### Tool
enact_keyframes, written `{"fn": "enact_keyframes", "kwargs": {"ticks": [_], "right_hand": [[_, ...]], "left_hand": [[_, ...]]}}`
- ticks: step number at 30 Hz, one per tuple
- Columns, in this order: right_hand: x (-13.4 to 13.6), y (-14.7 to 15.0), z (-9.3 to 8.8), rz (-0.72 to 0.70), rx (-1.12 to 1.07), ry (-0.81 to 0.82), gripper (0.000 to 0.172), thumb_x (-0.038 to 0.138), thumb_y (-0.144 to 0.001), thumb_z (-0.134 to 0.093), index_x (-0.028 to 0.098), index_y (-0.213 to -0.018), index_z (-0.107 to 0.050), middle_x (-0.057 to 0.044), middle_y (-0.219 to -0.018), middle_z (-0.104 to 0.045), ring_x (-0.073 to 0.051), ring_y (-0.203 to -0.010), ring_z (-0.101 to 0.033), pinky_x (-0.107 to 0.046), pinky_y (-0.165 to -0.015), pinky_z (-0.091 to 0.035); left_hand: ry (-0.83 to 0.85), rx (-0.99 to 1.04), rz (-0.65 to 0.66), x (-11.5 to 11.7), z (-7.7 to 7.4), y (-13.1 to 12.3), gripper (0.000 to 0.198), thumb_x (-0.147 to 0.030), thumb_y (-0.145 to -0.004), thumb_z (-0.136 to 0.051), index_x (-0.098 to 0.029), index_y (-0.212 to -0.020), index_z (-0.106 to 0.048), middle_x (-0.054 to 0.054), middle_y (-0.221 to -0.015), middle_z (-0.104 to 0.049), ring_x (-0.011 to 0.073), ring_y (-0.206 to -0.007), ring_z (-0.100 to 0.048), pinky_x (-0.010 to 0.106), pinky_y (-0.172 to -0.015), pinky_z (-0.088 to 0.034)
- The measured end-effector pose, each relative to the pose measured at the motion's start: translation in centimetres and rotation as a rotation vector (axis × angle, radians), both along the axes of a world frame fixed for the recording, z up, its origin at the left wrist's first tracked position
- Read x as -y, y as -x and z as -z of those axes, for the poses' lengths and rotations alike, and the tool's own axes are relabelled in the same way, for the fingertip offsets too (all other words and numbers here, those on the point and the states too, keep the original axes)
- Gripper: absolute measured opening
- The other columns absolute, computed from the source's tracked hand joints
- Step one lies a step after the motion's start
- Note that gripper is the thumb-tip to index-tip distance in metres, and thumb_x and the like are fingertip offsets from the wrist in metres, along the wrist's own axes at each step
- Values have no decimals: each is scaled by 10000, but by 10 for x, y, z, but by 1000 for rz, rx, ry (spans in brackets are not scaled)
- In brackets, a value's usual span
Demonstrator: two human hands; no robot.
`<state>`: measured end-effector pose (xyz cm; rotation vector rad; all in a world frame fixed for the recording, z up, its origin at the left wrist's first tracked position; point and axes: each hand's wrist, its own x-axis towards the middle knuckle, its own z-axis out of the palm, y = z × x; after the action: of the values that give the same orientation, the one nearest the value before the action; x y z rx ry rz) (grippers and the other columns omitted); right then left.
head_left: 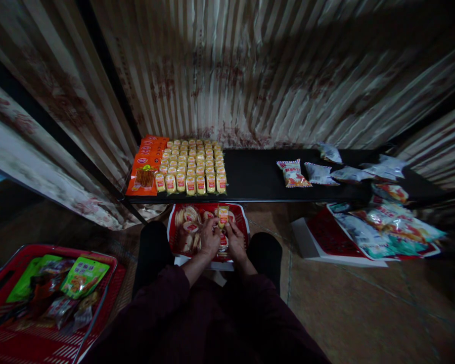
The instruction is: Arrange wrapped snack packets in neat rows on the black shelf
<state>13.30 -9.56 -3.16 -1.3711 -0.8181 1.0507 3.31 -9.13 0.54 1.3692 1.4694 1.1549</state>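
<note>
Between my two hands, above the red basket (246, 227), is a small yellow wrapped snack cake (223, 215) with an orange-red label. My right hand (235, 241) is closed, pinching its right side. On the other side my left hand (211, 238) is closed too, fingertips at the lower left of the wrapper. Round wrapped biscuits (190, 227) fill the basket under my hands. Directly behind, on the black shelf (250, 174), similar small cakes (191, 167) stand in tight rows beside a flat orange packet (146, 164).
Several snack bags (293, 173) lie on the shelf's right half. A tilted red basket (326, 235) of bags stands at the right, and another red basket (111, 303) with green packets (85, 277) at the lower left. Curtains (227, 76) hang behind, and dark posts (109, 76) frame the shelf.
</note>
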Motion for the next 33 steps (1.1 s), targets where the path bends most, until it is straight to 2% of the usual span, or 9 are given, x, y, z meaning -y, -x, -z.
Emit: {"fn": "enact_keyframes", "kwargs": {"ticks": [11, 17, 22, 33], "right_hand": [[-5, -1, -17, -16, -33, 6, 519, 564, -717, -640, 183, -1063, -708, -78, -967, -733, -251, -965, -641, -414, -917, -484], [-11, 0, -24, -31, -20, -28, 492, 555, -734, -619, 224, -1091, -692, -58, -1011, -723, -242, -970, -634, -416, -930, -481], [-17, -2, -22, -52, 37, -36, 438, 520, -766, -600, 250, -1101, -683, -44, -1023, -719, -236, -1000, -629, -405, -911, -497], [-24, -7, -25, -69, 90, -67, 440, 478, -769, -616, 244, -1140, -663, -49, -1110, -697, -228, -1003, -627, -407, -959, -468]], "left_hand": [[-49, -4, 17, -5, -1, -2, 317, -14, -738, -468, -199, -953, -608, 31, -1004, -634, 156, -955, -596, 317, -928, -473], [-77, 0, 24, -10, -3, -3, 353, 3, -723, -456, -212, -963, -599, 30, -1027, -632, 159, -1006, -587, 325, -958, -459], [-120, -13, 24, -15, -5, -2, 347, -2, -725, -452, -213, -956, -604, 34, -1027, -635, 164, -983, -578, 333, -945, -460], [-119, -38, 10, -21, -8, -4, 362, -5, -713, -465, -204, -972, -620, 50, -1030, -639, 179, -1004, -568, 346, -959, -452]]}}
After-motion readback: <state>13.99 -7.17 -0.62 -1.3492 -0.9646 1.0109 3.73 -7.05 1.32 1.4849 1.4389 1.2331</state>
